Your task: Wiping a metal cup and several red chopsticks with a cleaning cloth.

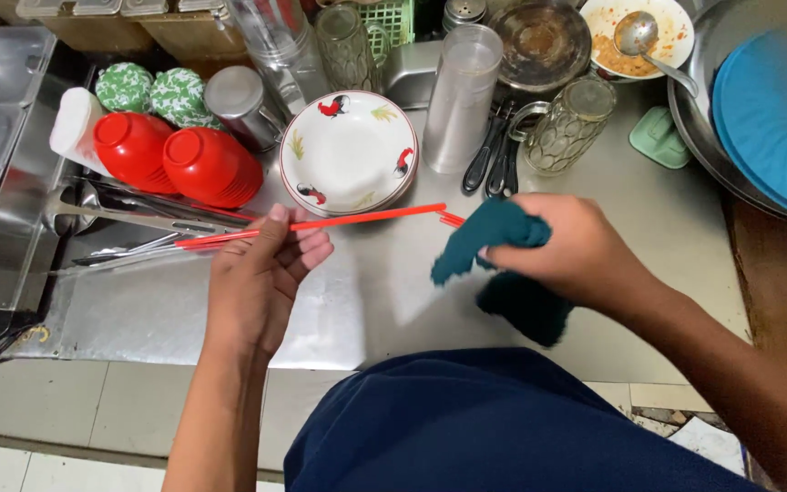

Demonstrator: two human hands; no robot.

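Left hand (pixel 261 282): fingers pinch red chopsticks (pixel 321 223) mid-length, held level above the steel desk (pixel 366 301).
Chopstick tips: just at the dark teal cloth (pixel 503 260).
Right hand (pixel 571 251): fingers bunch that cloth tight.
Behind: rooster plate (pixel 348 150), red bowls (pixel 184 159) near.
Risk: a loose pinch probably lets the sticks slip onto the desk.

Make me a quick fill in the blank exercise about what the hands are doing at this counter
1. The left hand pinches a pair of ____ chopsticks.
2. The right hand grips a dark teal ____ around the chopsticks' tips.
3. The stacked white plates behind the chopsticks carry painted ____.
4. Left of the plates lie two upturned red ____.

Missing words: red; cloth; roosters; bowls
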